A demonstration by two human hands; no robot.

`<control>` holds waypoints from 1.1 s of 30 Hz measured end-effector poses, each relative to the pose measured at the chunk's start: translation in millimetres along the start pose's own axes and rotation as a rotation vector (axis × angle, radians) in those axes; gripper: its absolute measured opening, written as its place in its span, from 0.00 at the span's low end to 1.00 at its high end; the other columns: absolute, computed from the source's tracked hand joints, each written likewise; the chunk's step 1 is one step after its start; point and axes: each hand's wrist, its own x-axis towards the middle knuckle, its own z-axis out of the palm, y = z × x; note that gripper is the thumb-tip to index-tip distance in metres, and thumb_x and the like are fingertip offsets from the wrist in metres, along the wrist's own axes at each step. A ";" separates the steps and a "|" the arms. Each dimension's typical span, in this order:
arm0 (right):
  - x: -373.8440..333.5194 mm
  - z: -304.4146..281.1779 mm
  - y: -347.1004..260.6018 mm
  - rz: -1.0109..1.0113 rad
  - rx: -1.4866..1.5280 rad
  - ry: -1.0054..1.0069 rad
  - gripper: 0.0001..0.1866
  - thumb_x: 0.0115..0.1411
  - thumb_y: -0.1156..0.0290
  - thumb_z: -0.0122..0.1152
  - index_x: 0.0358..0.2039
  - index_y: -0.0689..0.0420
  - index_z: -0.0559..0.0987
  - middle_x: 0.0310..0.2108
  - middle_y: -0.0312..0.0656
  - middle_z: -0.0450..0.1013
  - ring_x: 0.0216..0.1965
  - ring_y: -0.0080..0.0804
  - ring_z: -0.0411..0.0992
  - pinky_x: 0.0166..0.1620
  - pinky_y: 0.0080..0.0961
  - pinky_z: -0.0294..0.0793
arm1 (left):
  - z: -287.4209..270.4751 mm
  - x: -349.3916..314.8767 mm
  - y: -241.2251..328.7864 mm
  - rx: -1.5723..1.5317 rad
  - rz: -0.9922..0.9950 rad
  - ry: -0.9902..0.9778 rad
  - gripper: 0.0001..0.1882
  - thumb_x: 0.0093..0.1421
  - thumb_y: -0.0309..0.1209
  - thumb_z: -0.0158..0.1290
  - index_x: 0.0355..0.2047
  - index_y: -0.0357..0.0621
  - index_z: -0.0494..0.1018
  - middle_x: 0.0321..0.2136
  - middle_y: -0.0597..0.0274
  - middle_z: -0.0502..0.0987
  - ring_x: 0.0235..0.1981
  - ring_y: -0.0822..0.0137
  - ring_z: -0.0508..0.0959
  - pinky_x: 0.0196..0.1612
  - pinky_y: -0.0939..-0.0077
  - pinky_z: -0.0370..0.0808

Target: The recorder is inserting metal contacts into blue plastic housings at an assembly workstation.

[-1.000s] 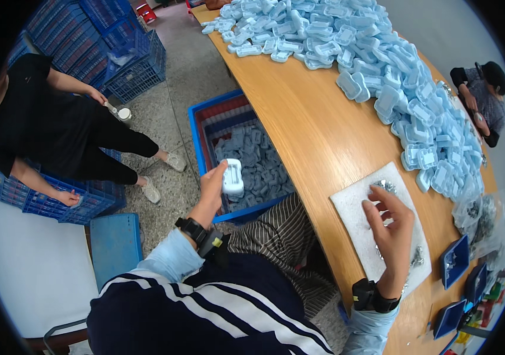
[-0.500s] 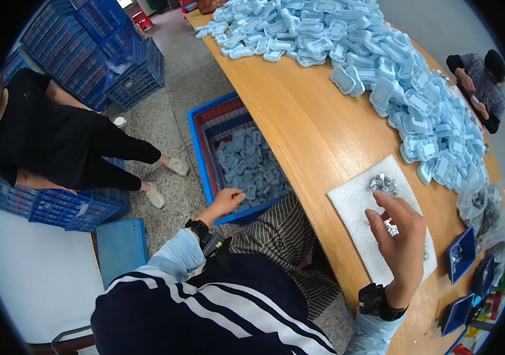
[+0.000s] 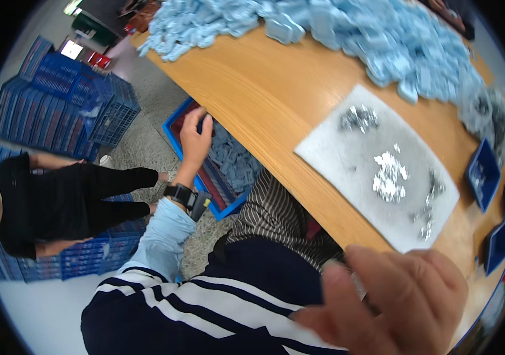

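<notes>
L hand (image 3: 195,142) above crate (image 3: 229,208) by tabletop (image 3: 246,94) edge, fingers parted, nothing seen in it; blue cases (image 3: 229,155) below. R hand (image 3: 403,302) blurred; I can't tell if it's gripping. Beyond R hand: pale pad (image 3: 335,151) w/ loose silver bits (image 3: 389,177), then case pile (image 3: 376,47). My worry: low R sweep could scatter bits.

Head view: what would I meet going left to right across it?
Person in black → left hand → pale mat → dark blue tray nearest the mat.
</notes>
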 end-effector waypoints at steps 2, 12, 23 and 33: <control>-14.5 -2.4 2.4 0.065 -0.001 -0.002 0.14 0.44 0.63 0.66 0.30 0.56 0.78 0.26 0.44 0.73 0.24 0.31 0.72 0.27 0.26 0.68 | 10.9 14.8 7.4 0.057 -0.035 -0.027 0.15 0.56 0.32 0.50 0.41 0.34 0.69 0.40 0.47 0.71 0.43 0.54 0.72 0.45 0.68 0.68; -22.2 -9.9 10.1 0.149 -0.017 -0.019 0.15 0.44 0.62 0.66 0.30 0.56 0.78 0.26 0.43 0.74 0.25 0.30 0.72 0.29 0.25 0.68 | 66.0 49.8 26.9 0.196 0.177 -0.252 0.26 0.58 0.43 0.45 0.49 0.32 0.62 0.48 0.43 0.65 0.51 0.49 0.64 0.54 0.62 0.58; -3.2 -2.4 13.0 0.095 -0.028 -0.075 0.15 0.44 0.62 0.66 0.31 0.56 0.77 0.26 0.42 0.74 0.25 0.29 0.72 0.30 0.25 0.69 | 67.2 47.3 34.8 0.201 0.145 -0.249 0.27 0.59 0.45 0.44 0.47 0.31 0.64 0.46 0.43 0.67 0.50 0.49 0.65 0.53 0.62 0.59; -8.1 -9.8 12.9 0.144 -0.096 -0.140 0.16 0.45 0.62 0.65 0.32 0.56 0.77 0.26 0.41 0.74 0.25 0.29 0.72 0.31 0.25 0.69 | 62.4 48.4 34.3 0.182 0.080 -0.227 0.26 0.59 0.44 0.44 0.46 0.31 0.65 0.44 0.42 0.69 0.47 0.48 0.67 0.49 0.62 0.63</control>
